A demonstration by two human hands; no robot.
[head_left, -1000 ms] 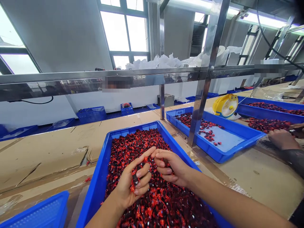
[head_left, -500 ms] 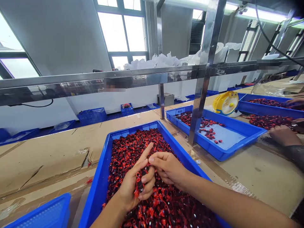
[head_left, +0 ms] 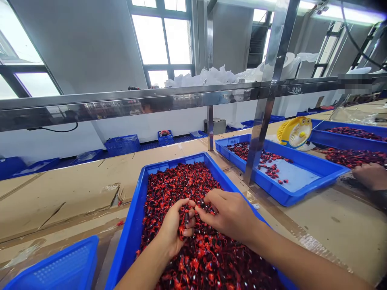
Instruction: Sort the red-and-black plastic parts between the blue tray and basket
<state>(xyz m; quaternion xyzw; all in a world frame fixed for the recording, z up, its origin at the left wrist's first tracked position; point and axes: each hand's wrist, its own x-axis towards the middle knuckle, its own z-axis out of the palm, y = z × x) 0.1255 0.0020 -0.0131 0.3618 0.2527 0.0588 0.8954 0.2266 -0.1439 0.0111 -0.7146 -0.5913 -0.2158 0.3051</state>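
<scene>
My left hand [head_left: 178,225] is closed around a few small black-and-red parts [head_left: 186,218], with fingers curled under them and the thumb pointing up. Its thumb and fingertip meet the tip of my right thumb. My right hand [head_left: 231,213] is bent in a pinch there; whatever sits between its fingers is too small to make out. Both hands hover above a deep blue tray [head_left: 136,193] heaped with the same kind of glossy black parts with red rings [head_left: 178,181].
Beyond the metal post [head_left: 264,104] lies another blue tray [head_left: 329,177] with scattered parts. A yellow fan [head_left: 294,132] stands behind it. A co-worker's hand [head_left: 370,176] is at far right. A blue basket [head_left: 60,266] sits at lower left on the cardboard-covered table [head_left: 81,197].
My left index finger, stretched out before, is now bent in toward the thumb. My right hand has turned, its knuckles higher and fingers more curled. The view has shifted slightly left.
</scene>
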